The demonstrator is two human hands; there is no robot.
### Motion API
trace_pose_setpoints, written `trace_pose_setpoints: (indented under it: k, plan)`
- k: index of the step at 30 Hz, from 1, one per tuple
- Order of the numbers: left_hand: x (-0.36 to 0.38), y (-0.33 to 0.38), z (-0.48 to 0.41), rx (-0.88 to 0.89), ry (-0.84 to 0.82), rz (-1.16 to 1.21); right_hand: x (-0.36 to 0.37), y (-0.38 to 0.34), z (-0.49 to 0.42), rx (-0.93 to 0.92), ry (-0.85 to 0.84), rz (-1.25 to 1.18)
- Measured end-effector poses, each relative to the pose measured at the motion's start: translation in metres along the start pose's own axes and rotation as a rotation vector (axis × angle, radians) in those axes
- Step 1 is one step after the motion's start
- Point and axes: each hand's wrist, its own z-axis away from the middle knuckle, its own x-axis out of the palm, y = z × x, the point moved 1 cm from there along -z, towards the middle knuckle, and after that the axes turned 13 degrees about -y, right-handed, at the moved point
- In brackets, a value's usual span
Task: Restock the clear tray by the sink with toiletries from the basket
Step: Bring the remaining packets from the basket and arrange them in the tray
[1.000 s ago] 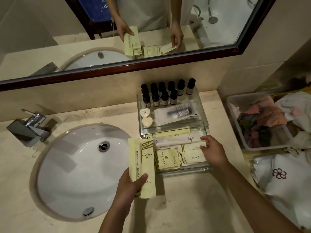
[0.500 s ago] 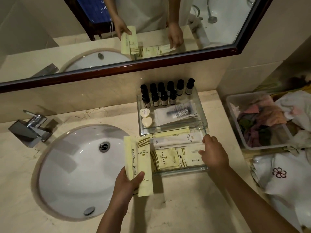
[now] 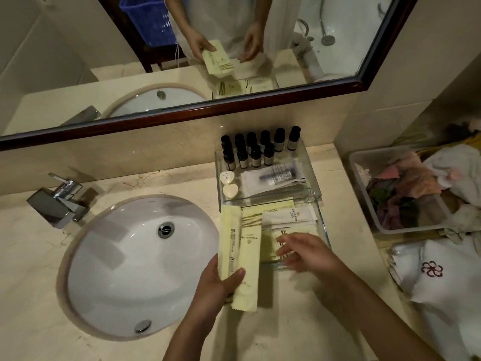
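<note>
A clear glass tray (image 3: 318,194) stands on the counter right of the sink. It holds several dark small bottles (image 3: 256,149), two heart-shaped soaps (image 3: 228,184), white sachets (image 3: 276,178) and pale yellow packets (image 3: 294,217). My left hand (image 3: 221,281) grips a bundle of long pale yellow packets (image 3: 240,251) upright at the tray's front left corner. My right hand (image 3: 304,252) hovers over the tray's front part with fingers spread toward the bundle, holding nothing I can see. The basket shows only in the mirror, blue, behind me.
A white oval sink (image 3: 140,264) with a chrome tap (image 3: 61,196) fills the left counter. At right stands a plastic bin (image 3: 361,165) of coloured cloths, with white embroidered towels (image 3: 442,277) in front of it. A wood-framed mirror (image 3: 234,110) spans the wall.
My right hand left the packets at the tray's right front and swung left toward the bundle, fingers opening. My left hand brought the bundle slightly right, over the tray's corner.
</note>
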Motion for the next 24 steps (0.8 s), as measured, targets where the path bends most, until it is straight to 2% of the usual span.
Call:
trace_pose_setpoints:
  k: [2, 3, 6, 9, 12, 16, 19, 24]
  plan:
    - [0.015, -0.001, -0.001, -0.017, -0.058, -0.018, 0.016, 0.001, 0.007, 0.036, -0.124, -0.12]
    - [0.023, -0.003, -0.002, -0.035, -0.07, -0.033, 0.021, 0.005, 0.008, 0.037, -0.121, -0.12]
    - [0.043, -0.014, -0.005, -0.085, -0.079, -0.057, 0.025, 0.018, 0.01, 0.059, 0.029, -0.115]
    - [0.049, -0.021, -0.009, -0.091, -0.074, -0.049, 0.015, 0.03, 0.006, 0.111, 0.164, -0.255]
    - [0.039, -0.019, -0.016, -0.099, -0.011, -0.072, 0.003, 0.029, -0.007, 0.139, 0.282, -0.488]
    - [0.015, -0.003, -0.034, -0.02, 0.134, -0.063, -0.005, 0.014, -0.036, 0.144, 0.328, -0.709]
    - [-0.002, 0.011, -0.044, 0.052, 0.244, -0.04, -0.003, -0.002, -0.055, 0.125, 0.359, -0.719]
    - [-0.021, 0.026, -0.048, 0.106, 0.326, 0.037, 0.007, -0.02, -0.084, 0.133, 0.395, -0.67]
